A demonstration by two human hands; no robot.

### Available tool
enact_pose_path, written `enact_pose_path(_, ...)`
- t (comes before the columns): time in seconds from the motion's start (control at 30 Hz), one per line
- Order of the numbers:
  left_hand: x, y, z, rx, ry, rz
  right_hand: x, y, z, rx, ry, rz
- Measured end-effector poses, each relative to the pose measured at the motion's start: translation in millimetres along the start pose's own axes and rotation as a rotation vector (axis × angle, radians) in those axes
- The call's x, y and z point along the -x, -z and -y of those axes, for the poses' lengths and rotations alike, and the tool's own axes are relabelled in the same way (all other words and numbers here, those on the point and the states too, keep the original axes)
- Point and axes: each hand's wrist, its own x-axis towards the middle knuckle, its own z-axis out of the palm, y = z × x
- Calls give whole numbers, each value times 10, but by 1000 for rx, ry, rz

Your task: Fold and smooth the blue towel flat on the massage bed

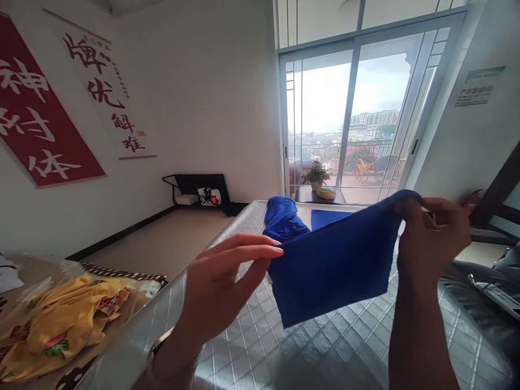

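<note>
Fingers of the left hand (223, 284) and right hand (433, 233) pinch the blue cloth (333, 273) at its upper corners — held above the silver quilted cover (239, 346). Right corner sits higher; level grips should keep the top edge evenly taut.

Left hand (231, 281), right hand (434, 233) bare, forearms (418, 330) too; narrow band (159, 343) round left wrist (179, 349), metallic-looking, perhaps watch.

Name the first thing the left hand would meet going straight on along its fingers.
Most likely the raised blue cloth: the left hand has its fingers right at the cloth's upper left corner, though exact depth there is unclear.
</note>
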Motion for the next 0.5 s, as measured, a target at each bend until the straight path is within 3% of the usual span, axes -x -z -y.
enact_pose_path(0.13, 0, -301, -243, 232, 18, 162, -145, 132, -104, 24, 87, -174)
enact_pose_path(0.23, -19, -389, -318, 284, 20, 211, -192, 195, -130, 53, 108, -225)
enact_pose_path(0.37, 57, -316, -212, 248, 30, 148, -149, 71, -143, -6, -8, -3)
enact_pose_path(0.5, 412, -119, 125, 24, 87, 37, 178, -353, -385, 36, -219, 372)
